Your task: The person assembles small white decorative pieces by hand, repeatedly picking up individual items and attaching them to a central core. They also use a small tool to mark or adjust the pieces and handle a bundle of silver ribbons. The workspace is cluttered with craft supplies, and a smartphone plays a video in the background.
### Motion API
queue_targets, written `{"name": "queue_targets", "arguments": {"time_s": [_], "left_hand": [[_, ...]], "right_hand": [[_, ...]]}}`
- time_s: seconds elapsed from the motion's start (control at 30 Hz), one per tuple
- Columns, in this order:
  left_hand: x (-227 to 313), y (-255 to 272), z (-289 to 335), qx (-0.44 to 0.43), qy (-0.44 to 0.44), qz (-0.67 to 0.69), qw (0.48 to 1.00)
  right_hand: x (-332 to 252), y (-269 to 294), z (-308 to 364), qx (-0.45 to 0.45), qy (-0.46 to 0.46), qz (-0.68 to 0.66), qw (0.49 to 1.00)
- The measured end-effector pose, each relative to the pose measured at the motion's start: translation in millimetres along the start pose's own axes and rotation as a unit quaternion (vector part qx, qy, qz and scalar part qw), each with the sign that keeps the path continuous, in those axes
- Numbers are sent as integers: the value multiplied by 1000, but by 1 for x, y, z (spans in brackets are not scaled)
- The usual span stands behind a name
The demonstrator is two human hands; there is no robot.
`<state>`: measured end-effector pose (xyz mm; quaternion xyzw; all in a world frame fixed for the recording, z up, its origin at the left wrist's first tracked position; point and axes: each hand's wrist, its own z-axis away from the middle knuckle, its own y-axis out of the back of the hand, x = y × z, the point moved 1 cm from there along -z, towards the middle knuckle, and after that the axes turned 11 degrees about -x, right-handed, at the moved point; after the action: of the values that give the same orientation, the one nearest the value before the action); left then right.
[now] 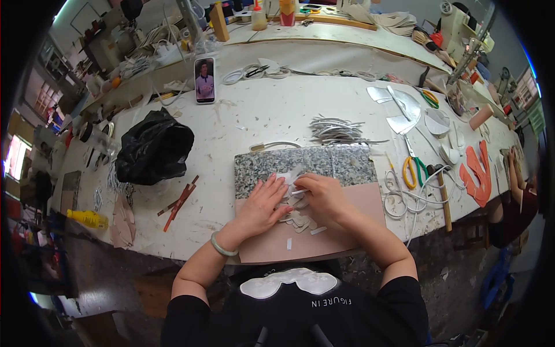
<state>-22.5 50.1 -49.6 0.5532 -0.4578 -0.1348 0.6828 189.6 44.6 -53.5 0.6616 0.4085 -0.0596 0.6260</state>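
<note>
My left hand (265, 202) lies flat with its fingers stretched, over the left part of some pale cut-out pieces (299, 220). My right hand (322, 196) is closed in a pinch on a thin white strip (299, 192), just right of my left fingertips. Beneath both hands is a pinkish-tan sheet (352, 211), which covers the near part of a speckled granite slab (277, 162). Two short white strips lie on the sheet close to me, one strip (289, 244) upright in view and the other strip (318, 231) slanted. My fingers partly hide the pale pieces.
Left of the slab stand a black plastic bag (151, 147) and reddish-brown strips (180, 202). A phone (204, 81) leans upright behind. Silvery cords (335, 128) lie beyond the slab. To the right are scissors (411, 168), a hammer (444, 199), white cord (395, 196) and orange pieces (477, 173).
</note>
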Motion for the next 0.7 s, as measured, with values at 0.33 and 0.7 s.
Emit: {"name": "queue_targets", "arguments": {"time_s": [0.33, 0.7], "left_hand": [[20, 10, 16, 101, 44, 109, 988], [32, 0, 14, 62, 22, 123, 990]], "right_hand": [[-12, 23, 30, -35, -86, 18, 996], [-38, 2, 45, -102, -128, -61, 985]]}}
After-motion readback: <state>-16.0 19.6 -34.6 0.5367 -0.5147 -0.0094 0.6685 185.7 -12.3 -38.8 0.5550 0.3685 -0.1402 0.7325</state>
